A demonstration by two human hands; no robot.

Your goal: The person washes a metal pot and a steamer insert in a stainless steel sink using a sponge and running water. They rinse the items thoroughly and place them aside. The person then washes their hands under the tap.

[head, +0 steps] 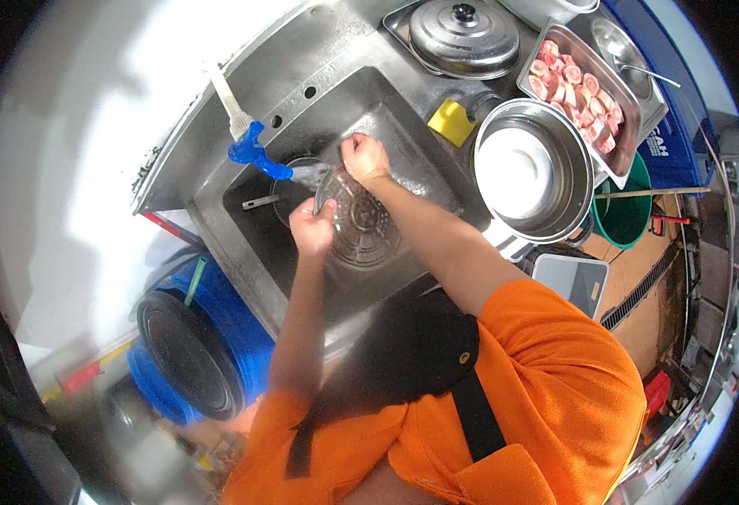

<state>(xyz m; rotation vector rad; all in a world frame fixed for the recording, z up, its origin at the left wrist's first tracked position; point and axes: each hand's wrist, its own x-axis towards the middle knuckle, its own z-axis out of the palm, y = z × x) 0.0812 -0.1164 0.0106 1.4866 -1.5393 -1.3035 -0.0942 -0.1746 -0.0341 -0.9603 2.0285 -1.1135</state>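
Observation:
Over the stainless steel sink basin (375,95), my left hand (312,227) grips the rim of a round, patterned metal disc (366,221), apparently a lid or steamer plate, thumb on top. My right hand (366,161) is curled into a fist at the disc's far edge; whether anything is inside it is hidden. Water (309,174) runs from a blue tap (259,151) beside the disc. Below the tap, a round vessel with a flat metal handle (260,202) lies in the basin, partly hidden by the disc and my left hand.
Right of the basin are a yellow sponge (451,122), a large metal pot (524,170) and a steel tray (625,104) of cut meat pieces (578,95). A domed metal lid (464,38) lies behind. Blue barrels (218,284) stand left, a green bucket (625,218) right.

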